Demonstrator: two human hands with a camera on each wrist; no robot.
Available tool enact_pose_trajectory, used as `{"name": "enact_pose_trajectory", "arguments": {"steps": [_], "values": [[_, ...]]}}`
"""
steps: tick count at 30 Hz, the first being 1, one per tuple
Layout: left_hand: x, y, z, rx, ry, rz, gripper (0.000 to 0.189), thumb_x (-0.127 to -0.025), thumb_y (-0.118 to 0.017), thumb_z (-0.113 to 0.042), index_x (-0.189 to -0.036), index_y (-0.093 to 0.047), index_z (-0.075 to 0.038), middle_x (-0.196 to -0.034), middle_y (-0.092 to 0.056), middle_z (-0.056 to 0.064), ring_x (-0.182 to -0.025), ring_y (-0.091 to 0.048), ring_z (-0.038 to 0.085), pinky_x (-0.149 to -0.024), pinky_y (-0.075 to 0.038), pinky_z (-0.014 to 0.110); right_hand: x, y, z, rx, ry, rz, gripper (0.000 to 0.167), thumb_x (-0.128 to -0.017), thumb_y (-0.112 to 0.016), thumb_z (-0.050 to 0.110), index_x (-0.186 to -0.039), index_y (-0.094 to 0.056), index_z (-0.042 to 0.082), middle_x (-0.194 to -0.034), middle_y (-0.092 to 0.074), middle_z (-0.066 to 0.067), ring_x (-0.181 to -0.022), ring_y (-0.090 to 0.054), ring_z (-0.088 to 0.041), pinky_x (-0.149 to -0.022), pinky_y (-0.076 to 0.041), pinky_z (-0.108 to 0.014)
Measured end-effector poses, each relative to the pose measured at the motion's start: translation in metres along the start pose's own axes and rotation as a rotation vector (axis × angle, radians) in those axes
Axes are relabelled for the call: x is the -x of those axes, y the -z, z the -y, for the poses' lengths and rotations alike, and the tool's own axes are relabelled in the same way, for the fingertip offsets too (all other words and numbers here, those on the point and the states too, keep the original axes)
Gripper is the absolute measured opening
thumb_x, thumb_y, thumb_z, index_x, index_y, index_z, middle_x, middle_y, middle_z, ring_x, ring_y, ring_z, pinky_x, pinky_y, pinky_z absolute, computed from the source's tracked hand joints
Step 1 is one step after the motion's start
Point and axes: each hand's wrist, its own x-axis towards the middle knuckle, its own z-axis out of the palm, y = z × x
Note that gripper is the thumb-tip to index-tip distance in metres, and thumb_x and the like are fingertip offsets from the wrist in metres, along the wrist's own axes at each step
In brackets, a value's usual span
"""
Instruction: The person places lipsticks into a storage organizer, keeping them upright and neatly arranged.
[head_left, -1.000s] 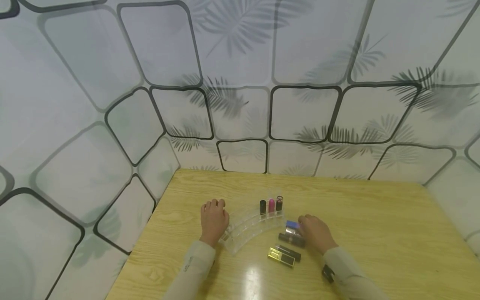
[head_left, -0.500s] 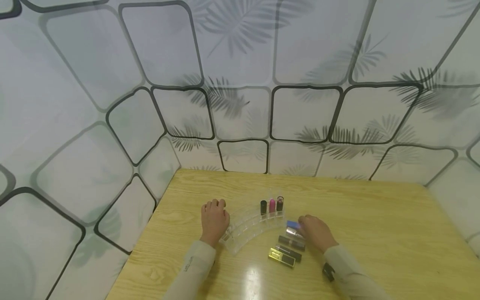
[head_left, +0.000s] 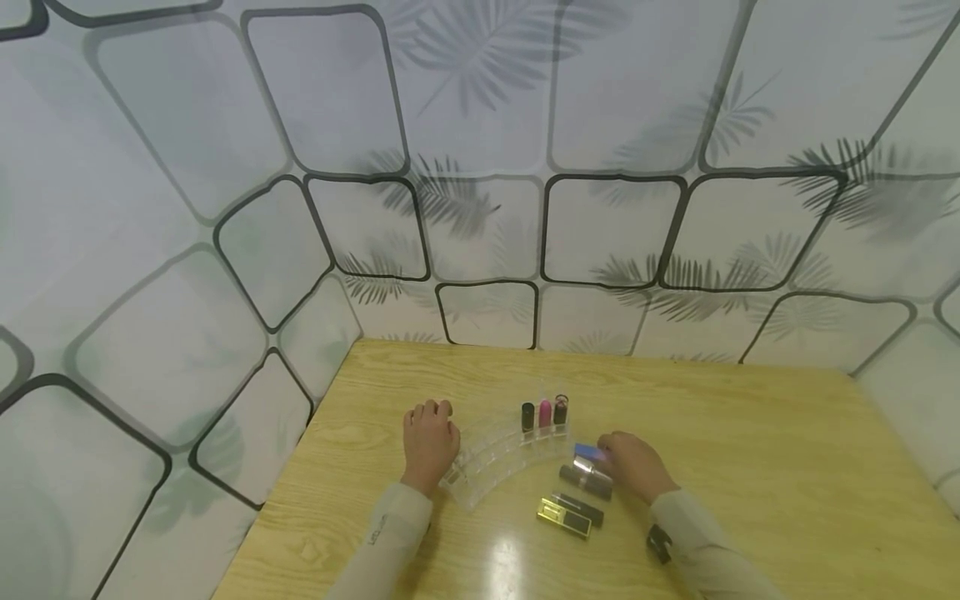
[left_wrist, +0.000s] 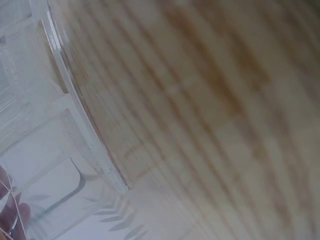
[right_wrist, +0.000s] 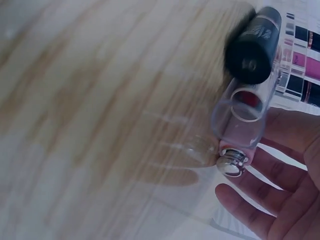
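Observation:
My left hand (head_left: 430,446) is at the left end of a clear curved lipstick rack (head_left: 498,467) and grips it there. In the left wrist view its fingertips (left_wrist: 20,215) show through the rack's clear plastic (left_wrist: 92,132). My right hand (head_left: 636,467) is over a group of tubes lying right of the rack. The right wrist view shows its thumb and fingers (right_wrist: 275,172) around a pink lipstick tube (right_wrist: 239,134) with a silver ball end, pinching it; part of the grip is hidden behind the tube. A black lipstick tube (right_wrist: 252,47) lies beside it.
Three lipsticks stand in the rack: a black one (head_left: 528,417), a pink one (head_left: 545,413) and a dark one (head_left: 561,410). Nearer me lie a dark tube (head_left: 587,482), another black tube (head_left: 579,508) and a gold-and-black lipstick (head_left: 563,518). A patterned wall (head_left: 487,312) rises behind the table.
The silver-ended and dark tubes beside my right hand have shifted slightly; the dark one lies farther from the black tube below it than half a second ago. Both hands stay nearly still.

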Motion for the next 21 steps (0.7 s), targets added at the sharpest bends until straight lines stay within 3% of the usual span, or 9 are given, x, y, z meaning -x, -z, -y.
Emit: {"name": "enact_pose_trajectory", "arguments": {"steps": [8,21], "values": [[-0.0002,0.001,-0.0001,-0.003,0.0,-0.006,0.013,-0.075,-0.066,-0.008,-0.087,-0.059,-0.009,-0.081,-0.061,0.008,-0.076,-0.058,0.025,-0.078,-0.047,0.043,-0.0014,-0.003,-0.0029,0.015,0.019,-0.012,0.014,-0.077,-0.071,0.01,-0.088,-0.068,0.003,-0.081,-0.066,-0.008,-0.073,-0.061,-0.019,-0.072,-0.053,-0.038],[0.0009,0.0001,0.0001,0.002,0.011,0.009,0.013,-0.076,-0.065,-0.008,-0.087,-0.059,-0.009,-0.083,-0.062,0.008,-0.079,-0.059,0.026,-0.079,-0.047,0.043,0.0007,0.0014,-0.0038,-0.028,-0.035,0.014,0.018,-0.077,-0.071,0.011,-0.093,-0.069,0.002,-0.089,-0.069,-0.011,-0.081,-0.064,-0.024,-0.079,-0.053,-0.042]]}}
